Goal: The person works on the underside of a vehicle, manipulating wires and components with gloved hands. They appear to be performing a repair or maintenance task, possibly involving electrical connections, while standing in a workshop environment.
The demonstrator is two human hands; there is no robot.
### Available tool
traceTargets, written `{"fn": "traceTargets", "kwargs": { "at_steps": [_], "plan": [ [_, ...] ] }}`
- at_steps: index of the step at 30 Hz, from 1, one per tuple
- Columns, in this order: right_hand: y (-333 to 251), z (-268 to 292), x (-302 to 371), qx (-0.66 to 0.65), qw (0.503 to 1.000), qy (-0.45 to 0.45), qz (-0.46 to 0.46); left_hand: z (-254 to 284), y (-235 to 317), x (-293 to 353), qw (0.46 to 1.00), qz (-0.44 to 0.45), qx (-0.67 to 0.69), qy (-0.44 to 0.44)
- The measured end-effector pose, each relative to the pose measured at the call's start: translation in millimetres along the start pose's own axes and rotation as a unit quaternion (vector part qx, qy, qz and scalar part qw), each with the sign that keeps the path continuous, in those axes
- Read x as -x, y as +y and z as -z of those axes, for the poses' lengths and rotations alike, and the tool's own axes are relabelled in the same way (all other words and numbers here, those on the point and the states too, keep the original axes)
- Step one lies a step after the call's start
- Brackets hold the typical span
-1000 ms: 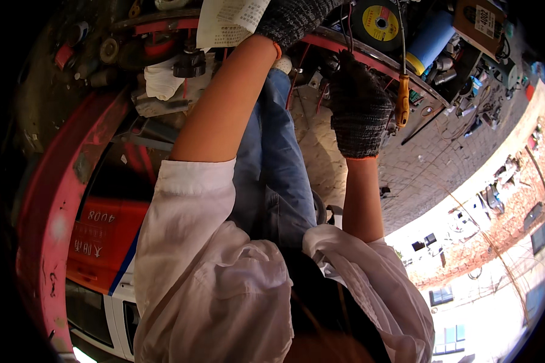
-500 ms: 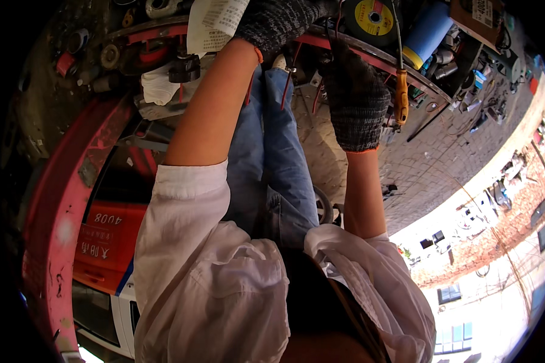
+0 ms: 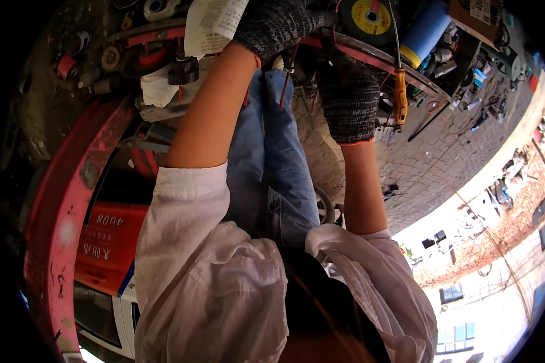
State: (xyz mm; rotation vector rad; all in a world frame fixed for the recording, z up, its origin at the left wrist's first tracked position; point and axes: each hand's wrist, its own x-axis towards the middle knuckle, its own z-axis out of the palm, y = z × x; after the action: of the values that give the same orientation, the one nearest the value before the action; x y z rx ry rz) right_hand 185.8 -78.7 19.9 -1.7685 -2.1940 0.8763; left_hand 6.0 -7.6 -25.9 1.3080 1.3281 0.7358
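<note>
My left hand point(image 3: 281, 25), in a dark knitted glove, reaches over the cluttered bench at the top. Its fingers are bent toward my right hand, and what they grip is lost in shadow. My right hand point(image 3: 350, 100), gloved alike, is closed just below the red bench edge point(image 3: 399, 71); its fingertips are dark and hidden. Thin red wires point(image 3: 289, 78) hang between the hands. A screwdriver point(image 3: 399, 100) with an orange handle lies right of my right hand. Beyond it is a black cutting disc point(image 3: 371, 19) with a yellow centre. A printed paper sheet point(image 3: 212, 27) lies beside my left wrist.
A blue roll point(image 3: 429, 33) and a cardboard box point(image 3: 478, 18) stand at the far right of the bench. White cloth point(image 3: 158, 88) and round parts lie at the left. A red metal beam point(image 3: 60, 230) and an orange-and-white vehicle point(image 3: 112, 242) stand on my left. Brick paving point(image 3: 430, 154) stretches right.
My right hand has shifted slightly left and toward me. The left hand has moved a little, its fingers reaching further right. The view has shifted slightly too.
</note>
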Motion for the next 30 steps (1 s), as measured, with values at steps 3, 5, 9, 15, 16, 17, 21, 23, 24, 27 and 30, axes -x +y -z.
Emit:
{"fn": "traceTargets", "kwargs": {
  "at_steps": [3,5,9,15,16,17,21,23,24,27,30],
  "plan": [
    [-9.8,8.6,-0.1,-0.041,0.999,-0.009,-0.025,-2.0,-5.1,-0.8,0.999,-0.037,-0.027,0.009],
    [-10.8,10.0,0.4,-0.071,0.997,-0.003,-0.028,-3.3,-7.4,-1.2,0.999,-0.041,-0.021,0.009],
    [-10.5,7.2,-3.4,-0.109,0.994,0.016,-0.008,-1.8,-9.7,0.5,0.999,-0.046,0.005,0.008],
    [-13.0,10.3,-8.4,-0.119,0.993,0.02,-0.009,-4.8,-14.0,-3.4,0.998,-0.06,0.01,-0.003],
    [-12.6,10.8,-8.8,-0.11,0.994,0.019,-0.005,-4.5,-13.7,-3.2,0.998,-0.064,0.003,-0.003],
    [-12.3,11.2,-9.1,-0.111,0.994,0.016,-0.005,-4.2,-13.0,-3.0,0.998,-0.059,0.001,-0.003],
    [-6.6,11.1,-9.3,-0.085,0.996,-0.005,-0.002,-3.8,-11.7,-1.4,0.999,-0.048,-0.014,0.005],
    [-4.1,10.5,-12.1,-0.074,0.997,-0.016,0.008,-3.9,-13.4,-0.3,0.998,-0.05,-0.022,0.012],
    [-4.8,11.3,-14.8,-0.076,0.997,-0.019,0.018,-3.6,-15.0,0.1,0.998,-0.052,-0.024,0.015],
    [-1.6,12.0,-14.3,-0.072,0.997,-0.004,0.027,-14.3,-22.4,-5.6,0.997,-0.05,0.053,0.012],
    [-11.4,15.3,-23.3,-0.053,0.998,-0.02,0.016,-4.6,-3.7,-5.1,0.999,-0.002,0.049,0.019]
  ]
}}
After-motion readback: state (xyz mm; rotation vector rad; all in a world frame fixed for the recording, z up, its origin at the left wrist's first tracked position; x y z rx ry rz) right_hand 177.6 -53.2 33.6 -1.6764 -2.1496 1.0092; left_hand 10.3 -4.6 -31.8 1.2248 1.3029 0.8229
